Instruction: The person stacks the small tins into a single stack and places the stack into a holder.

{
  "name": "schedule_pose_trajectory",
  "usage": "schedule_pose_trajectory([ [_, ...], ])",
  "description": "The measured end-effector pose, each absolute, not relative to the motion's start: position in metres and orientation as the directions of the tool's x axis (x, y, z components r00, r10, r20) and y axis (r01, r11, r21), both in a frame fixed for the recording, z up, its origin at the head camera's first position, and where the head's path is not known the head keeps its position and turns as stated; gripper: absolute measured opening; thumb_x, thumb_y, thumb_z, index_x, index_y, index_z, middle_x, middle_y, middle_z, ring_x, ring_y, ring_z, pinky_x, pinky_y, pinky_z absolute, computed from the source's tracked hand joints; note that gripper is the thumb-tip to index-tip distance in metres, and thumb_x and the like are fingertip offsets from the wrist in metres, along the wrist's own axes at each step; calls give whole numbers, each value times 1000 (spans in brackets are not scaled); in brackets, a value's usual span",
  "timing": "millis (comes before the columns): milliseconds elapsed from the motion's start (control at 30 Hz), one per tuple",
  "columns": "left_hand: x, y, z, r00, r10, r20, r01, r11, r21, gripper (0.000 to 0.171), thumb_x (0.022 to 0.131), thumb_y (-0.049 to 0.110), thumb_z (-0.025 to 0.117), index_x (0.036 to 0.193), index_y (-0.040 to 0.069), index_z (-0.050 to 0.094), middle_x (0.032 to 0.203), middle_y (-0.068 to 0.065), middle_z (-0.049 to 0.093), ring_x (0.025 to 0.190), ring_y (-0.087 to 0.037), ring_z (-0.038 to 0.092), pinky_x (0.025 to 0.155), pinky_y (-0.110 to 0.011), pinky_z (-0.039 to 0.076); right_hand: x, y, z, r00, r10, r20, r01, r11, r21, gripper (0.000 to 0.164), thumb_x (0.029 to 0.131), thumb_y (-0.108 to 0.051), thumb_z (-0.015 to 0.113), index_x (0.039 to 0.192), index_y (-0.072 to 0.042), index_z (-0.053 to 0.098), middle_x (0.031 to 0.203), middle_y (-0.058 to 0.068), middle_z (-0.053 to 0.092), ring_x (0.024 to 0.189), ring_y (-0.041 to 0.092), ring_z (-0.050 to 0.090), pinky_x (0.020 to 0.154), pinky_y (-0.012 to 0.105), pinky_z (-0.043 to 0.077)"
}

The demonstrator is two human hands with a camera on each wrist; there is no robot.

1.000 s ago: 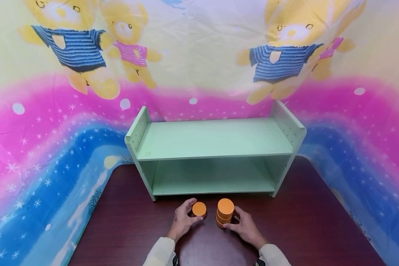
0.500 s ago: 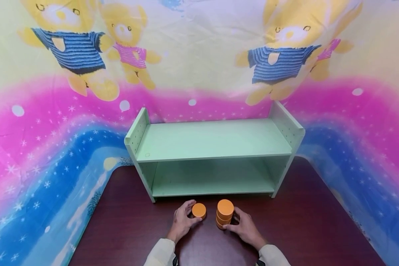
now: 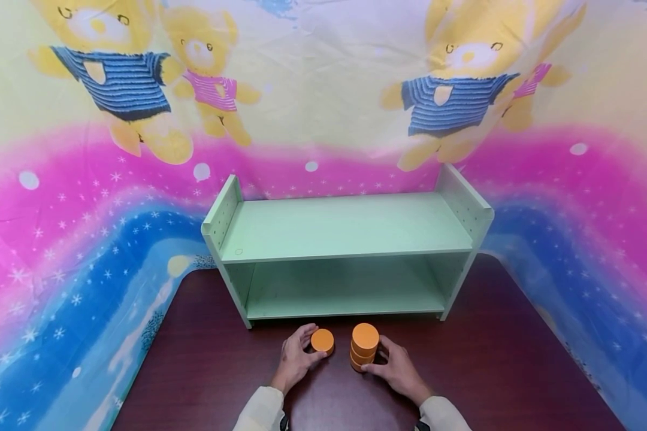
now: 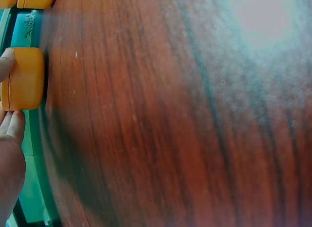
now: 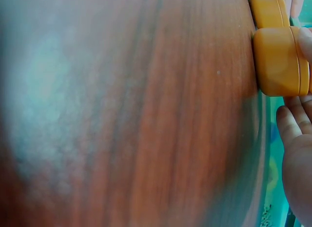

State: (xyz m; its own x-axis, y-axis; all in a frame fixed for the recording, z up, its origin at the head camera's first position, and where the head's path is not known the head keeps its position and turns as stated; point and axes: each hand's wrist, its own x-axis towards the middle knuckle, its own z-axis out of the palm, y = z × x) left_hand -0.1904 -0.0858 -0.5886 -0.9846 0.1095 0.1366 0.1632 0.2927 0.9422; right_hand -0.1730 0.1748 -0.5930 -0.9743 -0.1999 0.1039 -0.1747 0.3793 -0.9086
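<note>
My left hand [image 3: 295, 357] grips a single low, round orange container [image 3: 322, 342] standing on the table, thumb on the near side and fingers round the far side. In the left wrist view a seam below the top of this orange container [image 4: 28, 78] shows, like a lid's edge. Just to its right, a taller stack of like orange containers [image 3: 363, 344] stands upright, apart from the single one. My right hand [image 3: 400, 370] holds that stack low down, thumb in front, fingers behind. In the right wrist view the stack's lower container [image 5: 278, 61] rests on the wood.
Behind the hands stands a pale green two-tier shelf [image 3: 350, 224] with raised side panels. The dark red-brown table [image 3: 194, 371] extends to both sides. A printed cloth with bears [image 3: 313, 108] hangs behind and around the table.
</note>
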Motion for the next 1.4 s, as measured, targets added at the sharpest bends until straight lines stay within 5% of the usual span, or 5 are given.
schedule_pose_trajectory([
  [1400, -189, -84, -564, -973, 89, 212, 230, 321, 919, 66, 73, 5, 89, 130, -5, 58, 127, -15, 66, 116, -33, 63, 98, -43, 52, -174, 173, -593, -977, -189, 100, -162, 351, -922, 62, 71, -7, 90, 125, 0, 60, 123, 18, 65, 119, 38, 60, 100, 45, 50],
])
